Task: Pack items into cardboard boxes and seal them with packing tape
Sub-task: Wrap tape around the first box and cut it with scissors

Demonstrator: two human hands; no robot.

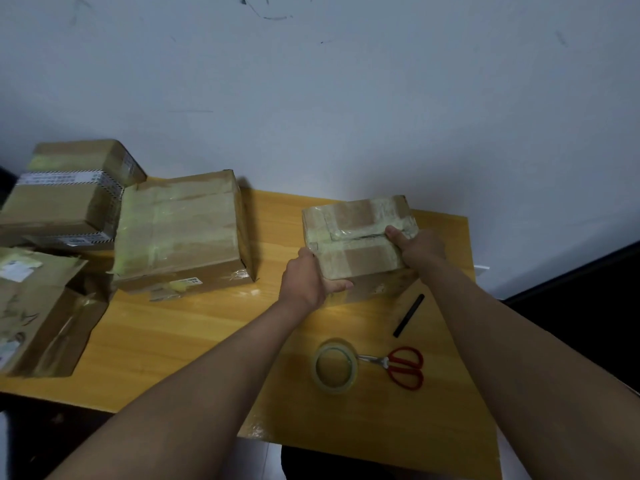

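Pale wall point(346, 98) rose behind a yellow wooden counter point(194, 327); a large taped box point(180, 230) lay at the counter's back left, with stacked cardboard boxes point(69, 195) further left and an open carton point(41, 313) at the near left edge; a small box point(360, 240), wrapped in clear tape, sat at the back right, gripped on both sides; the left hand point(308, 278) clasped its near left corner, fingers curled round the edge; the right hand point(419, 247) held its right side, thumb pressed on the taped top seam; nearer the person lay a roll of packing tape point(335, 367), red-handled scissors point(401, 367) just beside it, blades touching the roll; a black strip point(408, 315) lay between scissors and small box.
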